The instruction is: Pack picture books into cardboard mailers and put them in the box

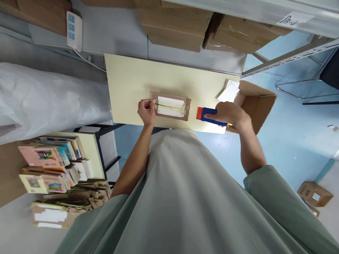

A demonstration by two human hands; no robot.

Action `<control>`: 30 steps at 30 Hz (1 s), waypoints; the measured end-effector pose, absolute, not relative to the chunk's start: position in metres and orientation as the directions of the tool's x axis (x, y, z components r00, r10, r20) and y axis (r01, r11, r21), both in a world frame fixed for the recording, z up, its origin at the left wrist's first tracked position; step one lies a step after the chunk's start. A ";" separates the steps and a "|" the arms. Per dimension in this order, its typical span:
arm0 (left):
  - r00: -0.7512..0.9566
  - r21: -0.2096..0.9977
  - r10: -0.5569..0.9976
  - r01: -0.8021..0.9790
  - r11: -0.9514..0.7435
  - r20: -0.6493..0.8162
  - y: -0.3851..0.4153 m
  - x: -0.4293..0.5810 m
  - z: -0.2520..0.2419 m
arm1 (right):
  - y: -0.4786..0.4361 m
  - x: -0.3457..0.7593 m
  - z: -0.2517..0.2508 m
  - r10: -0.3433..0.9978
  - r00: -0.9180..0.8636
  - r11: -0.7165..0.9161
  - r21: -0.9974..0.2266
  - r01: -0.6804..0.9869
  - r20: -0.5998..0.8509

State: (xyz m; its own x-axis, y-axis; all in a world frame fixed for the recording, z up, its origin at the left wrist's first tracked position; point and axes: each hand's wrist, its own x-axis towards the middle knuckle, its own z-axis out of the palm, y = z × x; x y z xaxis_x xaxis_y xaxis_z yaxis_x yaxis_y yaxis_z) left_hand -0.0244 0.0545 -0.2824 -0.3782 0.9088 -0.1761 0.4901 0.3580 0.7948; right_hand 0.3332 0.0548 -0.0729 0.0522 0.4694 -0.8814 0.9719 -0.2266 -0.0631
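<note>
On the pale yellow tabletop lies a flat brown cardboard parcel, with two white patches and a shiny strip running lengthwise between them. My left hand pinches the parcel's left edge between thumb and fingers. To the right of the parcel, apart from it, my right hand grips a blue block-shaped object with a red end towards the parcel. A bit of yellow shows at its other end; my fingers cover part of it, and its exact kind is unclear.
White paper pieces lie at the table's right edge, beside an open cardboard box. Large cartons stand behind. Stacked books and flat packets are at left, below a big white sack. A power strip hangs back left.
</note>
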 end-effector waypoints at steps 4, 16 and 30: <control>-0.343 0.792 0.921 0.504 0.346 -0.184 0.055 -0.027 -0.280 | 0.056 0.310 -0.111 0.517 0.075 -0.197 -0.034 0.980 -0.853; -0.314 0.801 0.923 0.481 0.356 -0.222 0.057 -0.033 -0.280 | 0.029 0.266 -0.136 0.635 0.118 -0.196 -0.011 0.981 -0.763; -0.274 0.822 0.938 0.468 0.325 -0.215 0.060 -0.038 -0.279 | -0.011 0.250 -0.191 0.631 0.292 -0.469 -0.053 0.882 -0.719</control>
State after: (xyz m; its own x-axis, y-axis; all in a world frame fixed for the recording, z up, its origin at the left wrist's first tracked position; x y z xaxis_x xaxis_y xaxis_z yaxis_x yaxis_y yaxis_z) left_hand -0.0381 0.0600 -0.2786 -0.2738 0.9376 -0.2146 0.4683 0.3248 0.8217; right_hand 0.2495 -0.0108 -0.1906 0.2917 0.6307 -0.7191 0.8818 -0.4685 -0.0532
